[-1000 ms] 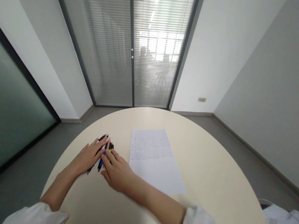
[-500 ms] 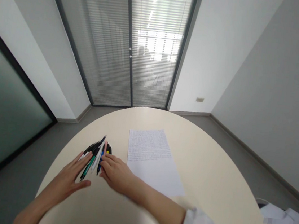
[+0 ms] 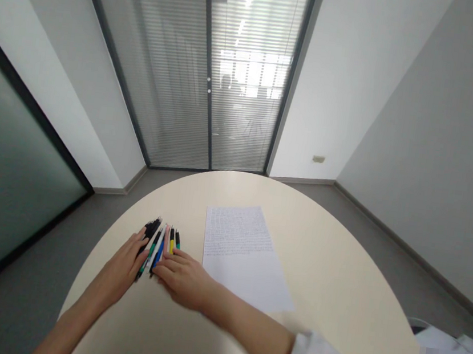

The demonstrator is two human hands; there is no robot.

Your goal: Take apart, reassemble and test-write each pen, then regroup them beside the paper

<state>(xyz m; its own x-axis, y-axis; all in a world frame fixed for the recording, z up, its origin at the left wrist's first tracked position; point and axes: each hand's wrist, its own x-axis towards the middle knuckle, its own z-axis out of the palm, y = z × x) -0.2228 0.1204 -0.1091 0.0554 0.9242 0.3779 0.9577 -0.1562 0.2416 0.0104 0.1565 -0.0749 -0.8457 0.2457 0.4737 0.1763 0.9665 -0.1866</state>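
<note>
Several pens (image 3: pixel 160 242) in black, green, white, blue, pink and yellow lie side by side on the round cream table (image 3: pixel 336 281). My left hand (image 3: pixel 124 266) lies flat with fingers stretched out against the left side of the row, touching the black and green pens. My right hand (image 3: pixel 181 276) rests flat against the row's right, near end, its fingertips on the blue and pink pens. Neither hand grips a pen.
A white sheet of paper (image 3: pixel 244 255), handwritten on its far half, lies just right of the pens. Glass doors with blinds (image 3: pixel 206 70) stand beyond the table. Grey floor surrounds the table. White cloth (image 3: pixel 457 347) shows at the lower right.
My left hand has moved back in against the pens after drawing away toward me. The pens are gathered into a tighter, more parallel row. My right hand stayed at the row's right end.
</note>
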